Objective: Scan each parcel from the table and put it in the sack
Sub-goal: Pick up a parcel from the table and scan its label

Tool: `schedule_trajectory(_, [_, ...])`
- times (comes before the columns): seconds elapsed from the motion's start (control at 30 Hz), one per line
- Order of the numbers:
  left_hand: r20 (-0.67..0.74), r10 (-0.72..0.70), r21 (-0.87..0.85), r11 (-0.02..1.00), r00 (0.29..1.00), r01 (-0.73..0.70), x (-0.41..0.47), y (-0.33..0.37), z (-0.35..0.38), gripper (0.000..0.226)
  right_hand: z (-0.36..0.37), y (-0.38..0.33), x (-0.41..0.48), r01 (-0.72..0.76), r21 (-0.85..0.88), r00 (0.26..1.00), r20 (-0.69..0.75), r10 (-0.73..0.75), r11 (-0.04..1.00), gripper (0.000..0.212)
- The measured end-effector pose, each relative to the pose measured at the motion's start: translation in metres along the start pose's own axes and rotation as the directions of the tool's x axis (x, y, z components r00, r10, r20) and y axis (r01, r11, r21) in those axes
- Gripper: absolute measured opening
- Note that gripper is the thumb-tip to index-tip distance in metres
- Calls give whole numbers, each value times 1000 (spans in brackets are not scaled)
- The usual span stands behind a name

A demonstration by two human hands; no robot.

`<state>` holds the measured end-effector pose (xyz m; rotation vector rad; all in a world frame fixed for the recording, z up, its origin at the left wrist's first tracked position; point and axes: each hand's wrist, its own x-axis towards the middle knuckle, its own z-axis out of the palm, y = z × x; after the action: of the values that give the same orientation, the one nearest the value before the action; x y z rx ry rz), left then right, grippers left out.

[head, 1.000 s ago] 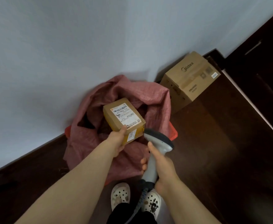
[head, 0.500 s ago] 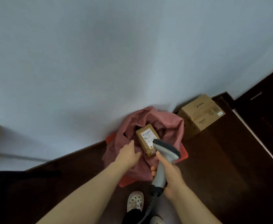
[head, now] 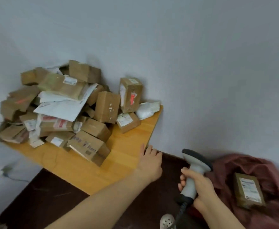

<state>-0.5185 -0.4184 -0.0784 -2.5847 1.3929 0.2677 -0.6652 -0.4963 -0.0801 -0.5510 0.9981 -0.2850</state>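
Nearest, at the bottom edge, a white perforated shoe (head: 167, 221) stands on the dark floor (head: 53, 204) beside the coiled cable (head: 180, 210) of a handheld barcode scanner (head: 195, 169). The right hand (head: 199, 187) has its fingers (head: 182, 180) wrapped round the scanner's grip, with the head pointing away toward the wall. To its right the reddish woven sack (head: 270, 166) lies open. One brown parcel (head: 248, 190) rests inside it, label up; whether more lie under the folds cannot be seen.

Just beyond, the left hand (head: 149, 164) is stretched out at the near right corner of the wooden bench (head: 127, 146). Its fingers (head: 149, 150) are loosely extended and hold nothing; whether they touch the edge is unclear.

The step in hand looks like fetching the next parcel. The easiest picks are probably the carton marked "Plant" (head: 89, 149) at the near side of the heap and the small labelled box (head: 128, 121) at its right. Either should lift off without disturbing the rest, and its label then has to be turned toward the scanner.

Farther back, cartons and a white mailer (head: 61, 106) are heaped against the wall, with a tall taped box (head: 130, 95) and a white poly bag (head: 147, 109) at the far right. Most of the task appears undone.
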Motion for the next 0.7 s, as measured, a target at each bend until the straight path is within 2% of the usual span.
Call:
schedule_trajectory(0.17, [-3,-240,-89,967,971,239,-56,-95,11,65,68,41,-14,-55,-128,993,94,67,990,11])
schedule_trajectory(0.3, [-2,-310,-127,943,951,307,-74,-165,23,77,117,63,-15,-41,-187,991,115,63,981,14])
schedule_trajectory(0.4, [11,-293,-140,946,956,292,-66,-218,29,87,153,75,-4,2,-195,994,110,19,981,12])
schedule_trajectory(0.5, [17,-209,-80,975,978,210,-49,-269,34,90,191,88,11,21,-162,998,58,-12,987,9])
schedule_trajectory(0.7, [79,-122,-23,992,989,124,-10,-350,43,100,245,120,40,-10,-109,999,-46,6,994,13])
